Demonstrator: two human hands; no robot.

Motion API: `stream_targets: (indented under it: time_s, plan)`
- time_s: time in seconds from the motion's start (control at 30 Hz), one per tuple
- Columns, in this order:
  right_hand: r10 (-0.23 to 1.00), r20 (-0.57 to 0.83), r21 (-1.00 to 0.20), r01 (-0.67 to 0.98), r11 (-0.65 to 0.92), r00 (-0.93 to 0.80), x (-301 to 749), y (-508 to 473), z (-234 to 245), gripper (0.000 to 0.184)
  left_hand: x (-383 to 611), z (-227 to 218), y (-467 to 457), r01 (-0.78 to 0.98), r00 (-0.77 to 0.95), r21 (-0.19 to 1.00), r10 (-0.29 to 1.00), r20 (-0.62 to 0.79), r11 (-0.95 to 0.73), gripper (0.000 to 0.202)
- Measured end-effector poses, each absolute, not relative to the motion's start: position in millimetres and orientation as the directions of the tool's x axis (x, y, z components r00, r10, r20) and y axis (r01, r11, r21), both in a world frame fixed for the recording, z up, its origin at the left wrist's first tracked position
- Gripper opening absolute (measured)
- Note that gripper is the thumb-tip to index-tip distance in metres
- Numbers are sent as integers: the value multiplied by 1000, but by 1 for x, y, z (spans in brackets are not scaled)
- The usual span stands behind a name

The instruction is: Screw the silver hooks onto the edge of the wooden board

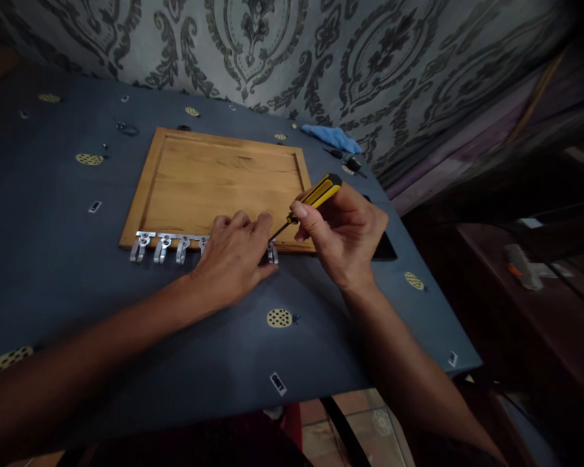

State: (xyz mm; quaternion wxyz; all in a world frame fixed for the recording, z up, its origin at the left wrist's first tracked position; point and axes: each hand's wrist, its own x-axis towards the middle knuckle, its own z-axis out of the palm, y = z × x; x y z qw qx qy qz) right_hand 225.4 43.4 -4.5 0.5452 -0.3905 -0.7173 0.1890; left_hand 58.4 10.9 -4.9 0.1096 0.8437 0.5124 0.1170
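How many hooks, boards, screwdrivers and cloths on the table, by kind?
Hooks: 5 visible; the left hand may hide more
Board: 1
Screwdriver: 1
Cloth: 1
Total: 8

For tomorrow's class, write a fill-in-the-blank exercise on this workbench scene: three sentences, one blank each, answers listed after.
1. The right hand grips a yellow-and-black-handled ____, its tip aimed at the near edge of the rectangular wooden board.
2. The left hand lies palm down on a row of silver metal ____ along that board's near edge.
3. The crumpled cloth by the patterned wall is ____ in colour.

Missing words: screwdriver; hooks; blue.
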Motion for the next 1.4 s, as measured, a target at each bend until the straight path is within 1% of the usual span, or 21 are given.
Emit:
stream_targets:
  time_s: [0.23,0.37,0.47,0.6,0.77,0.97,1.13,1.3,1.4]
  plan:
    - [750,659,-655,444,612,-63,224,40,-7,29,58,-7,11,840,448,296,889,97,-455,48]
    - [746,665,-651,457,606,-43,224,40,-6,37,58,-8,11,842,442,290,890,115,-455,48]
    - [746,664,-649,455,610,-52,223,41,-5,39,58,-8,10,841,439,294,890,122,-455,48]
    - [744,668,-660,446,604,-21,222,37,-6,36,58,-8,10,838,441,300,890,120,-455,46]
    - [696,715,-649,441,620,75,222,32,-2,25,58,-6,10,835,451,315,889,76,-451,49]
    - [733,680,-658,446,607,5,224,36,-5,25,58,-5,10,840,447,311,892,69,-445,46]
    - [745,667,-656,472,589,-2,224,37,-8,24,58,-5,11,840,452,302,890,69,-450,48]
    - [726,687,-643,436,629,-34,222,38,-7,31,59,-6,10,848,443,288,893,78,-446,51]
    - [713,699,-623,446,643,-51,221,40,-8,32,59,-5,10,848,446,288,893,65,-444,51]
